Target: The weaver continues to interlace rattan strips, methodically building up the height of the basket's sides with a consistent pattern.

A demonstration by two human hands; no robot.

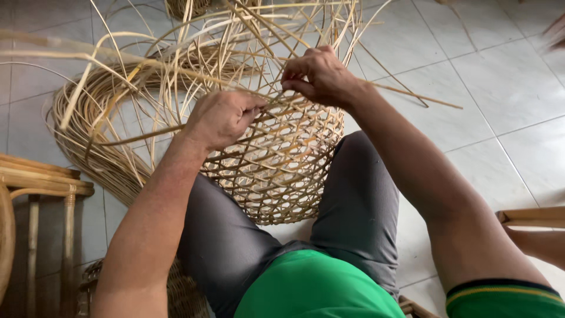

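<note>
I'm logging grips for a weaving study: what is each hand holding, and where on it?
Both hands grip loose cane strips at the open top edge of the half-woven basket: left hand and right hand pinch strands there.

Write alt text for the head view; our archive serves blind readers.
Two bare hands, left hand and right hand, pinch thin cane strips at the open top of a half-woven lattice basket held between grey-trousered knees. Loose cane coils lie on the white tiled floor.

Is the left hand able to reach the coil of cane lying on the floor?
Probably yes. The coil lies just beside the left hand, on its own side, but loose strands cross between them, and the hand now grips the basket.
</note>
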